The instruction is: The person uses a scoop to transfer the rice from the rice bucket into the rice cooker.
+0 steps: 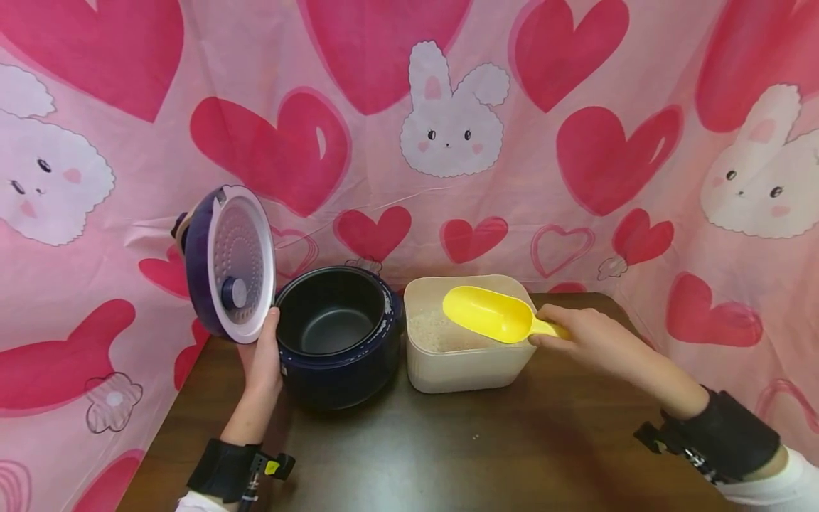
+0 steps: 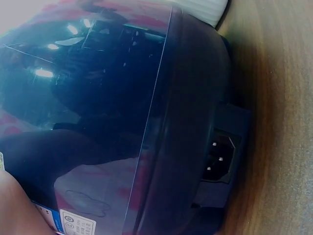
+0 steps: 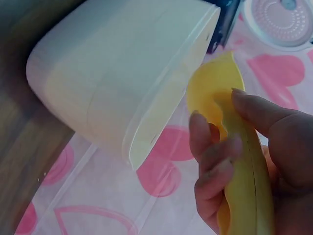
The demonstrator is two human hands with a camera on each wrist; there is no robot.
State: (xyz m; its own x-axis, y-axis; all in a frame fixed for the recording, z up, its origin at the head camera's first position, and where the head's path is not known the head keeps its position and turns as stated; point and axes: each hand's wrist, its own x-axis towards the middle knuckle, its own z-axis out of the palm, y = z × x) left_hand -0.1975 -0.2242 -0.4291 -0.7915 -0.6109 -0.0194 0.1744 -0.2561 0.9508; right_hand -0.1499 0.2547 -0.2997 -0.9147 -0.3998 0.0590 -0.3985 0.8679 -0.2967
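Right hand: here at centre right, the right hand (image 1: 572, 331) has thumb and fingers clamped on the handle of the yellow scoop (image 1: 489, 313).
Scoop: right of centre, above the white container (image 1: 463, 375), its tip pointing left.
Left hand: left of centre, well apart from the right, the left hand (image 1: 259, 355) is up against lid and cooker; fingers partly hidden, so I can't tell whether they grip.
Lid: the raised lid (image 1: 239, 238) stands on edge at left, pale inner face turned right.
Cooker: the dark blue cooker (image 1: 345, 387), just left of the container, shows its dark inner pot (image 1: 339, 331).
Container: pale grains (image 1: 429, 331) lie inside.
Table: the brown table (image 1: 397, 455) spans the bottom.
Backdrop: a pink cloth (image 1: 448, 203) with hearts and rabbits fills the top.
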